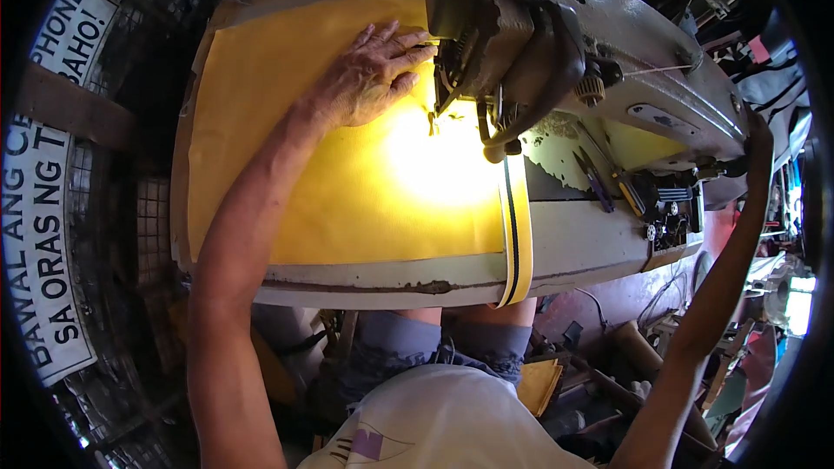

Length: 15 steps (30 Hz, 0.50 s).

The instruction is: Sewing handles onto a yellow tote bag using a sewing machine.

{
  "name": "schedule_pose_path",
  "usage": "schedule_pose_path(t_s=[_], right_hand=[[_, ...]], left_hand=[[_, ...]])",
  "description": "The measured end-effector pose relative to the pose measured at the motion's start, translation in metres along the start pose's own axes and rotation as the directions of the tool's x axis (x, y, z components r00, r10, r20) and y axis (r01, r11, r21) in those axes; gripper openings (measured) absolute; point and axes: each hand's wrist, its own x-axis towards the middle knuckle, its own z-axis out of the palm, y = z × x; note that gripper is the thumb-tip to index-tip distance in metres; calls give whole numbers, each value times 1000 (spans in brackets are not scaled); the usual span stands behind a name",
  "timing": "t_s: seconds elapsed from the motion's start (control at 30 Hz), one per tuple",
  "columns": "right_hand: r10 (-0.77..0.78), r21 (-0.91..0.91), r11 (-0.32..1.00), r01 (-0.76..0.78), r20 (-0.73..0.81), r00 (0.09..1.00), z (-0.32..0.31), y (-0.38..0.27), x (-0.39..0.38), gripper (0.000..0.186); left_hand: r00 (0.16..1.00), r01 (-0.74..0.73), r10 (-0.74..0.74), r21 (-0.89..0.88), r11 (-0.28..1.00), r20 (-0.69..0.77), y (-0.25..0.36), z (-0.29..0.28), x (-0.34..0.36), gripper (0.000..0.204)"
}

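A yellow sheet of fabric (261, 174) lies flat on the sewing machine table, its right part under the needle area. My left hand (373, 74) rests flat on it with fingers spread, the fingertips close to the presser foot (434, 122). A glaring lamp washes out the fabric beside the foot. A yellow strip with a dark zipper-like line (512, 234) runs along the fabric's right edge and hangs over the table's front. At the far right my right hand (758, 135) grips the handwheel end of the sewing machine (643, 43); its fingers are dark and partly hidden.
Scissors (594, 181) and a yellow-and-black cutter (629, 193) lie on the table right of the strip. A small holder with metal bobbins (673, 221) sits at the right front edge. Signboards (52, 243) stand at the left. Clutter covers the floor at lower right.
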Motion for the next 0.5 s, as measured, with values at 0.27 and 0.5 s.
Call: schedule_pose_path(t_s=[0.27,0.5], right_hand=[[396,301,917,-261,-608,688,43,-109,-82,36],[478,606,760,-237,-273,835,35,-81,-65,34]], left_hand=[[991,113,-111,-24,993,81,13,-20,5,42],[980,151,-135,-111,982,144,0,-14,4,40]])
